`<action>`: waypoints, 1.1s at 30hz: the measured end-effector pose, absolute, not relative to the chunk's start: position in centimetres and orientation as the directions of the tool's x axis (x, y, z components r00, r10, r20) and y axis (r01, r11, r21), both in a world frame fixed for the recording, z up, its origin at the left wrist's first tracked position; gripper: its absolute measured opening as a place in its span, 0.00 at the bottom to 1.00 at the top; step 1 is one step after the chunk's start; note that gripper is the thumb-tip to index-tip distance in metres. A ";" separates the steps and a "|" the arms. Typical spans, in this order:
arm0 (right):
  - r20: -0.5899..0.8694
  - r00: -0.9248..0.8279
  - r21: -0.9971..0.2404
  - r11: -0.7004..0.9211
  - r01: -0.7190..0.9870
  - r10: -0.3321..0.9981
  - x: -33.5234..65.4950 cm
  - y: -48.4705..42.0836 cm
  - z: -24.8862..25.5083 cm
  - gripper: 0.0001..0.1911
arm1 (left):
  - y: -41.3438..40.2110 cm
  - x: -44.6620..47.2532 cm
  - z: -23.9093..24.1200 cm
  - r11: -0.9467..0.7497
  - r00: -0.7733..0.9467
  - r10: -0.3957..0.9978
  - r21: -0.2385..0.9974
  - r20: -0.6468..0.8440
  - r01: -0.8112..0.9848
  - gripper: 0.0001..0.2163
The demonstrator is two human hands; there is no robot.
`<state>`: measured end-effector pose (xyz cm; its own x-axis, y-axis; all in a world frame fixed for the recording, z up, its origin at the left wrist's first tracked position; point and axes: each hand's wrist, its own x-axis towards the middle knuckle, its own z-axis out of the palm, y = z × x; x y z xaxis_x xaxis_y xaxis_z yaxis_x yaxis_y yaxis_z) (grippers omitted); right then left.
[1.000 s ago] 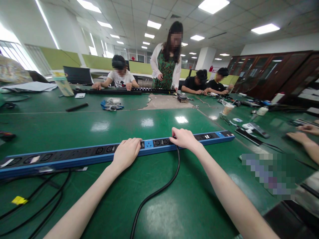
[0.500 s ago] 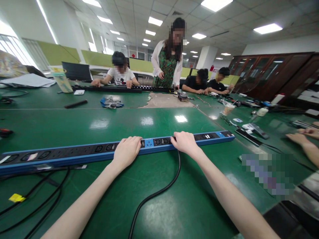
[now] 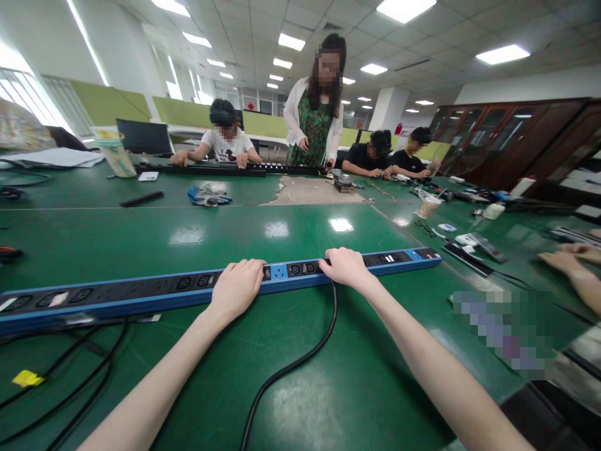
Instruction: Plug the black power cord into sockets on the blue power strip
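A long blue power strip (image 3: 141, 291) with black sockets lies across the green table (image 3: 282, 238) in front of me. My left hand (image 3: 237, 287) rests on its middle, fingers curled over the top. My right hand (image 3: 345, 267) sits further right on the strip, fingers closed over it where a black cable (image 3: 300, 360) runs from under the hand toward me.
Black cables (image 3: 70, 369) and a yellow tag (image 3: 25, 378) lie at the near left. Several people sit or stand at the far edge by another strip (image 3: 235, 169). Another person's hands (image 3: 570, 263) rest at the right, near small devices (image 3: 474, 244) and a cup (image 3: 428, 205).
Both my hands stay on the strip; only the view shifted slightly. The standing person at the far side has moved a little.
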<state>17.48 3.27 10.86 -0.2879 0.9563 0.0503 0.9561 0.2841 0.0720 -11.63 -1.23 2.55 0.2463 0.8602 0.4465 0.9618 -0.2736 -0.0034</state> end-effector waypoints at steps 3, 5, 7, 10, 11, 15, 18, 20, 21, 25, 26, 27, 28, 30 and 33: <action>0.011 -0.290 0.078 0.289 0.954 0.957 17.2 3.6 11.1 0.23 | -1.2 -11.7 2.5 -0.277 0.252 0.854 -0.012 0.456 0.961 0.19; 0.039 -0.282 0.078 0.278 0.957 0.959 17.2 3.5 10.9 0.25 | -1.2 -11.8 2.4 -0.278 0.252 0.853 -0.011 0.457 0.961 0.19; 0.066 -0.275 0.073 0.270 0.960 0.959 17.3 3.3 10.7 0.26 | -1.2 -11.8 2.5 -0.276 0.250 0.854 -0.009 0.456 0.961 0.18; 0.046 -0.282 0.064 0.279 0.958 0.958 17.6 3.3 10.5 0.25 | -1.2 -11.7 2.5 -0.273 0.247 0.857 -0.008 0.453 0.962 0.18; 0.039 -0.285 0.063 0.282 0.957 0.958 17.6 3.4 10.5 0.24 | -1.2 -11.7 2.6 -0.274 0.248 0.857 -0.008 0.452 0.962 0.19; 0.068 -0.284 0.068 0.279 0.958 0.957 17.5 3.2 10.5 0.24 | -1.2 -11.6 2.7 -0.278 0.250 0.861 -0.002 0.443 0.961 0.19; 0.093 -0.267 0.073 0.261 0.963 0.959 17.4 3.0 10.4 0.25 | -1.1 -11.6 2.7 -0.274 0.240 0.866 0.014 0.439 0.962 0.19; 0.091 -0.265 0.067 0.259 0.963 0.960 17.5 3.2 10.4 0.24 | -1.1 -11.6 2.6 -0.274 0.238 0.865 0.019 0.442 0.962 0.19; 0.080 -0.271 0.061 0.267 0.962 0.959 17.5 3.4 10.5 0.24 | -1.1 -11.7 2.5 -0.275 0.238 0.864 0.019 0.443 0.961 0.19; 0.072 -0.284 0.029 0.283 0.959 0.956 17.9 3.9 12.0 0.22 | -1.0 -11.7 2.4 -0.270 0.237 0.866 0.011 0.440 0.963 0.19; 0.103 -0.273 0.009 0.274 0.962 0.956 18.1 3.8 12.8 0.22 | -1.0 -11.7 2.4 -0.268 0.238 0.867 0.008 0.438 0.963 0.19; 0.149 -0.258 -0.019 0.264 0.964 0.954 18.5 3.6 13.7 0.22 | -1.0 -11.7 2.4 -0.267 0.239 0.868 0.004 0.435 0.964 0.19; 0.204 -0.243 -0.055 0.259 0.964 0.948 18.9 3.4 14.8 0.24 | -1.0 -11.7 2.4 -0.265 0.239 0.870 -0.001 0.431 0.964 0.19; 0.318 -0.231 -0.126 0.282 0.951 0.920 20.4 2.8 17.1 0.27 | -1.0 -11.6 2.5 -0.263 0.241 0.872 -0.008 0.426 0.965 0.19; 0.307 -0.265 -0.187 0.331 0.925 0.914 24.0 2.6 19.5 0.28 | -1.0 -11.5 2.6 -0.265 0.244 0.872 -0.009 0.425 0.964 0.20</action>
<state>23.95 2.63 19.50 -0.2654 0.9139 0.3073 0.9248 0.3314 -0.1868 -11.54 -0.99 2.55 0.2440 0.8717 0.4250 0.9641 -0.2652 -0.0095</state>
